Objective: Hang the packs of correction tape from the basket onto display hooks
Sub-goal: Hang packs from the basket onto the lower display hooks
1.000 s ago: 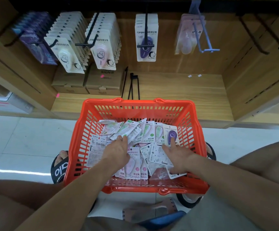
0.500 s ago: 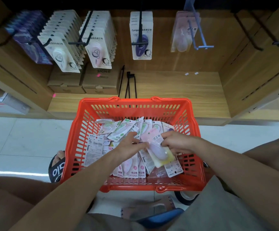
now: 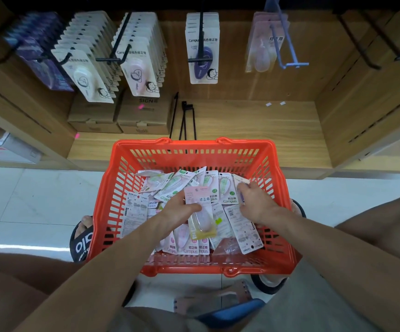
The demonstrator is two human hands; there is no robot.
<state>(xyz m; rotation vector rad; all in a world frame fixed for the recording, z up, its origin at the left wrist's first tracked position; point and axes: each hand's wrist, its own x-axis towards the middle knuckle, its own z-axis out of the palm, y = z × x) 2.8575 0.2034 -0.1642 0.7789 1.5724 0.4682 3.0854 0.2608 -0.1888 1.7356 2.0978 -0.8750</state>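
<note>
An orange basket (image 3: 278, 188) stands on the floor in front of me, with several packs of correction tape (image 3: 184, 245) lying loose inside. My left hand (image 3: 177, 210) pinches a pink pack (image 3: 200, 212) just above the pile, thumb on its face. My right hand (image 3: 257, 203) is over the basket's right side, fingers curled on a pack with a purple tape (image 3: 241, 196). On the shelf's back wall, a blue hook (image 3: 287, 46) holds a few pink packs (image 3: 261, 51). A black hook (image 3: 202, 44) carries purple packs.
Full rows of white and pink packs (image 3: 136, 63) hang at upper left, above cardboard boxes (image 3: 144, 113). Empty black hooks (image 3: 361, 46) stick out at upper right. Spare hooks (image 3: 184, 118) lie on the wooden shelf floor (image 3: 254, 130). My feet and knees flank the basket.
The pink pack came up out of the pile and now sits in my left hand alone. My right hand let go of it and moved right onto the purple pack.
</note>
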